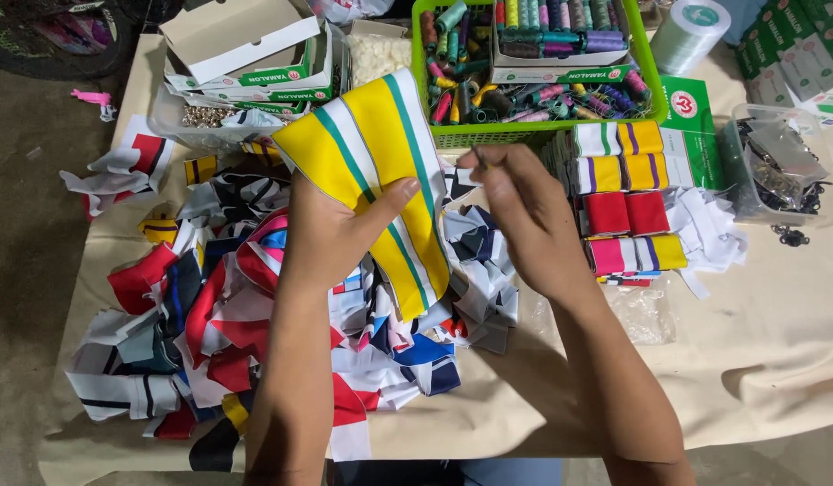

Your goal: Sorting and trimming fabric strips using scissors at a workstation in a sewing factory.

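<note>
Holding a folded piece of striped cloth (371,171), the left hand (331,234) has its thumb pressed across the front and its fingers hidden behind it. The cloth is yellow with white and green stripes, tilted so that its upper end points up and to the left, and it stands raised above the table (777,351), which is covered in a pale beige sheet.

Just to the right, the right hand (525,216) has its fingertips pinched together near the upper right edge of the cloth. Whether something thin, such as a needle or thread, sits between those fingertips is too small to tell.

Under both forearms lies a loose heap of cloth scraps (209,315) in red, white, navy, blue and yellow, spread over the left and middle of the table. To the right of the right hand stands a neat stack of folded striped pieces (625,198) in yellow, white, red and pink. Behind the hands, a green plastic basket (655,103) holds many spools of coloured thread. Left of it are open cardboard boxes (245,45), white and green. A clear plastic tub (777,166) with small dark metal parts sits near the right edge, and a large spool of pale thread (696,31) stands beyond the basket.
</note>
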